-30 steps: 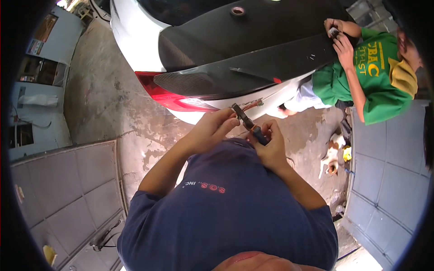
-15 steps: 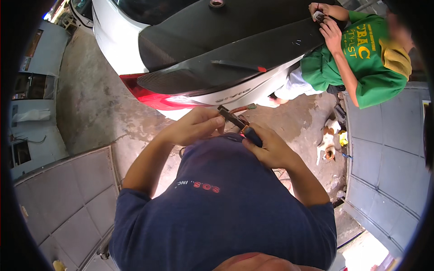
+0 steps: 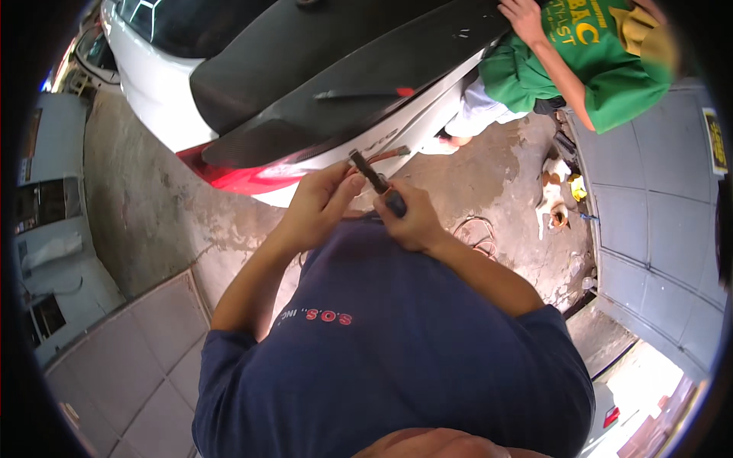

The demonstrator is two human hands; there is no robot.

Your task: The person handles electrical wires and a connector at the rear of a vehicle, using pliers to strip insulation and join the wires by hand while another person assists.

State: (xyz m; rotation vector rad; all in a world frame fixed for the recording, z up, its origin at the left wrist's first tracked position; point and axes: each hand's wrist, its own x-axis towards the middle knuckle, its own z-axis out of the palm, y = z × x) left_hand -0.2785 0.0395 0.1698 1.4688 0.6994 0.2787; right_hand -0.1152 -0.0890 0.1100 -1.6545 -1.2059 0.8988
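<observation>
Close in front of my chest, my right hand (image 3: 416, 221) is wrapped round the dark handle of a hand tool with an orange patch. The narrow dark head of this tool (image 3: 370, 171) points up and left; its exact kind does not show. My left hand (image 3: 314, 204) is closed in a pinch on a reddish-brown wire (image 3: 382, 157) beside the tool's head. A small pale green connector (image 3: 404, 151) sits at the wire's far right end. What lies between my left fingertips is partly hidden.
Ahead stands a white car (image 3: 149, 99) with a black-covered rear panel (image 3: 305, 84) and a red tail light (image 3: 229, 177). A thin red-ended tool (image 3: 355, 95) lies on it. At right are a co-worker in green (image 3: 611, 84), a lying dog (image 3: 554, 195) and coiled cable (image 3: 479, 235).
My hands and the tool have shifted up and slightly left in the picture, with the tool's head turned more upright. The view has tilted, and the co-worker's hands are partly out of it.
</observation>
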